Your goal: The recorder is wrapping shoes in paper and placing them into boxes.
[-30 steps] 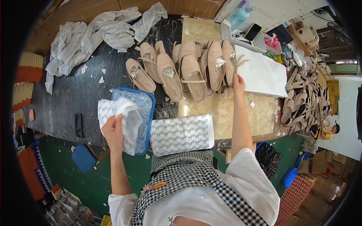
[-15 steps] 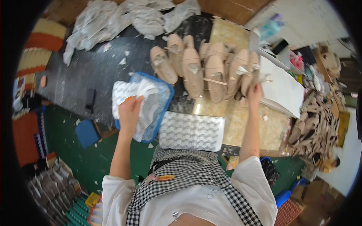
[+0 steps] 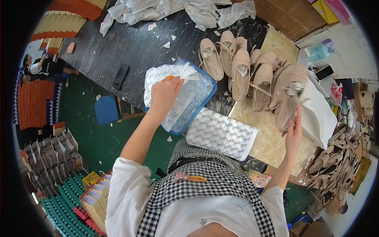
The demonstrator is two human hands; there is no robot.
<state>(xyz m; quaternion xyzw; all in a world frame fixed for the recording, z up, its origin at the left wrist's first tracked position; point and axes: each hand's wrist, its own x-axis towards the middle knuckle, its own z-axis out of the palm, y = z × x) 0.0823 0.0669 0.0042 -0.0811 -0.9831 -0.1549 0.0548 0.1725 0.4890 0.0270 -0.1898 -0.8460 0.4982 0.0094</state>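
Note:
My left hand [image 3: 167,93] is closed at a blue plastic basket [image 3: 213,87], pinching a tuft of white tissue paper [image 3: 190,73]. Something orange shows at its fingertips. Printed white sheets [image 3: 158,79] and clear plastic lie in the basket. On the right, my right hand [image 3: 293,132] grips a beige flat shoe [image 3: 294,85], blurred by motion, with whitish stuffing in it. Just left of it stand several matching beige shoes [image 3: 241,75] in a row, some with thin straps. Near my apron lies a stack of patterned wrapping paper [image 3: 221,134].
A dark phone [image 3: 121,76] lies on the black tabletop [image 3: 98,47], with crumpled paper [image 3: 158,12] along the far edge. White sheets [image 3: 321,114] lie on the right, near a heap of shoes [image 3: 335,162]. A blue stool [image 3: 106,110] stands on the green floor. Another person [image 3: 43,67] is at far left.
My right hand has drawn a beige shoe from the right end of the row toward me. My left hand stays at the basket paper. The whole view has turned and shifted.

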